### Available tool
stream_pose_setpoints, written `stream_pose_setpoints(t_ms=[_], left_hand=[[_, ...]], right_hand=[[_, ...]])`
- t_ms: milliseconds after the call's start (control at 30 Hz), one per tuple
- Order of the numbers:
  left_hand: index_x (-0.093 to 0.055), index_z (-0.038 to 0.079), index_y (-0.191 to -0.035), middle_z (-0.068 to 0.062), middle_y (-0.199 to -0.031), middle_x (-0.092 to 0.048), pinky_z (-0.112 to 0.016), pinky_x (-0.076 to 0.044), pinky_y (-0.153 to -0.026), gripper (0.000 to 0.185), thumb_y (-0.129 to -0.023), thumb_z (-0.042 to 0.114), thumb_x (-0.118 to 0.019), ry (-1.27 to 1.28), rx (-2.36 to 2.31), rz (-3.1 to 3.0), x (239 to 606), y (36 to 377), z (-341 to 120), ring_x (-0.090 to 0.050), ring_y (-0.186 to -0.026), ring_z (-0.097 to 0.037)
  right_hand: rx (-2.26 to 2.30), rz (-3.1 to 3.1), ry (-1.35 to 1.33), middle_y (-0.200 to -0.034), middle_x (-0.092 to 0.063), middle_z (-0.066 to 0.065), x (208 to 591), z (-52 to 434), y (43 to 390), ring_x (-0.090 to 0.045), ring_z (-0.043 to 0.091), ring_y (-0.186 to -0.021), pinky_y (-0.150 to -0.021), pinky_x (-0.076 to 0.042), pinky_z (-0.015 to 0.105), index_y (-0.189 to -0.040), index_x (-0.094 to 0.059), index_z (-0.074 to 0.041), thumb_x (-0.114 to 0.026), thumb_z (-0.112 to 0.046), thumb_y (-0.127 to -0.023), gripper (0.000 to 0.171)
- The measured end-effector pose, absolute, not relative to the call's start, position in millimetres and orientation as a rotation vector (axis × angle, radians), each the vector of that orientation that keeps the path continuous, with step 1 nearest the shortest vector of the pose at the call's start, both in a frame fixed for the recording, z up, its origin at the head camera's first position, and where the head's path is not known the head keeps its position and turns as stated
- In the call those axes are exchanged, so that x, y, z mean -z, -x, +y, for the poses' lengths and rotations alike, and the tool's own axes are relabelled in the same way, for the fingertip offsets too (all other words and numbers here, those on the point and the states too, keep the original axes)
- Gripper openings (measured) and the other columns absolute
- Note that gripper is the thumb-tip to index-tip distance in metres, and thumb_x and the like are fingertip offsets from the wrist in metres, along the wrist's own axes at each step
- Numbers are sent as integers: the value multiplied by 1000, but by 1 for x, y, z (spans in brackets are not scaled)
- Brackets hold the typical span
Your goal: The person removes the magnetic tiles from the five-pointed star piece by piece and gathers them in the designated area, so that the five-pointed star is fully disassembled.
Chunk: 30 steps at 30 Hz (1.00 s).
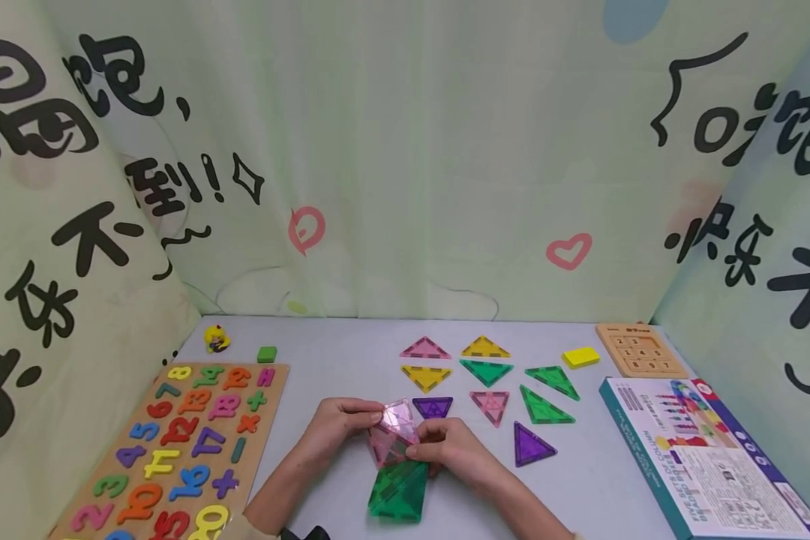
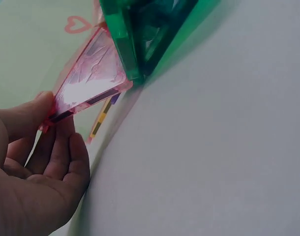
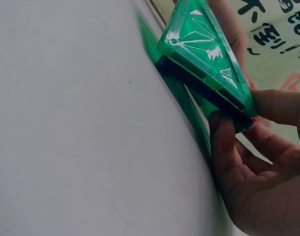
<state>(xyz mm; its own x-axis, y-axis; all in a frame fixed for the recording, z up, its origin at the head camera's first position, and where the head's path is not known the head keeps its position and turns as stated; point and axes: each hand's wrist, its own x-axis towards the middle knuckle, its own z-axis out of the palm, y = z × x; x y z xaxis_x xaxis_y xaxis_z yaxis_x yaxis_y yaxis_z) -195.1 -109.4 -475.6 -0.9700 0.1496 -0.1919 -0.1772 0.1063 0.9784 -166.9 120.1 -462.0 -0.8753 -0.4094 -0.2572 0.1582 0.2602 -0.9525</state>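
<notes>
My left hand (image 1: 337,429) pinches a corner of a translucent pink triangular magnetic tile (image 2: 91,76) between thumb and fingers. My right hand (image 1: 457,448) grips a joined group of tiles at the edge. In the right wrist view, its thumb lies at the corner of a green triangular magnetic tile (image 3: 201,51), with a finger against a dark blue or purple tile edge (image 3: 209,91) underneath. Pink tiles (image 1: 397,424) adjoin green tiles (image 1: 400,491) between the hands, in the head view. How the lower tiles join is partly hidden.
Behind the hands lie loose triangle tiles, among them a purple one (image 1: 533,445) and a green one (image 1: 547,407). A wooden number board (image 1: 273,405) is on the left. A box (image 1: 702,457), a wooden tray (image 1: 637,349) and a yellow block (image 1: 580,358) are on the right.
</notes>
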Motion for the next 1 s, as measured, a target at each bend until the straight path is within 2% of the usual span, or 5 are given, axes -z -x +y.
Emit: stream_pose_setpoints(t_ms=[200, 333, 567, 733, 1000], left_hand=[[-76, 2, -108, -2, -101, -76, -25, -55, -80, 22, -89, 14, -73, 229, -2162, 2120, 472, 214, -115, -70, -85, -10], [-75, 2, -108, -4, -99, -75, -24, -54, -79, 22, -90, 12, -73, 317, -2238, 2210, 470, 239, -116, -69, -83, -8], [-79, 12, -101, -7, -102, -75, -30, -53, -83, 14, -90, 19, -74, 413, -1979, 2693, 474, 270, -116, -66, -97, -17], [-76, 10, -107, -10, -101, -75, -43, -50, -86, 21, -88, 20, -75, 322, -1655, 2970, 480, 278, -116, -65, -100, -27], [-73, 6, -115, -17, -115, -68, -49, -48, -91, 28, -88, 12, -72, 173, -1522, 3021, 483, 273, -115, -60, -107, -31]], right_hand=[[1616, 2079, 214, -83, -66, -3, 461, 120, 166, -53, 12, -72, -65, -47, 26, -97, -69, -2, -74, -20, -87, 21], [1609, 2087, 216, -83, -66, -3, 460, 121, 165, -53, 12, -73, -66, -46, 27, -98, -70, -2, -74, -20, -86, 22], [1604, 2080, 263, -83, -65, -3, 462, 118, 163, -53, 12, -74, -67, -46, 27, -98, -69, -3, -73, -21, -88, 21], [1598, 2092, 266, -84, -65, -3, 461, 117, 162, -53, 13, -77, -70, -45, 28, -98, -69, -4, -73, -22, -88, 21], [1600, 2100, 254, -85, -65, -3, 462, 121, 162, -53, 13, -76, -69, -45, 27, -99, -69, -4, -73, -22, -88, 21]])
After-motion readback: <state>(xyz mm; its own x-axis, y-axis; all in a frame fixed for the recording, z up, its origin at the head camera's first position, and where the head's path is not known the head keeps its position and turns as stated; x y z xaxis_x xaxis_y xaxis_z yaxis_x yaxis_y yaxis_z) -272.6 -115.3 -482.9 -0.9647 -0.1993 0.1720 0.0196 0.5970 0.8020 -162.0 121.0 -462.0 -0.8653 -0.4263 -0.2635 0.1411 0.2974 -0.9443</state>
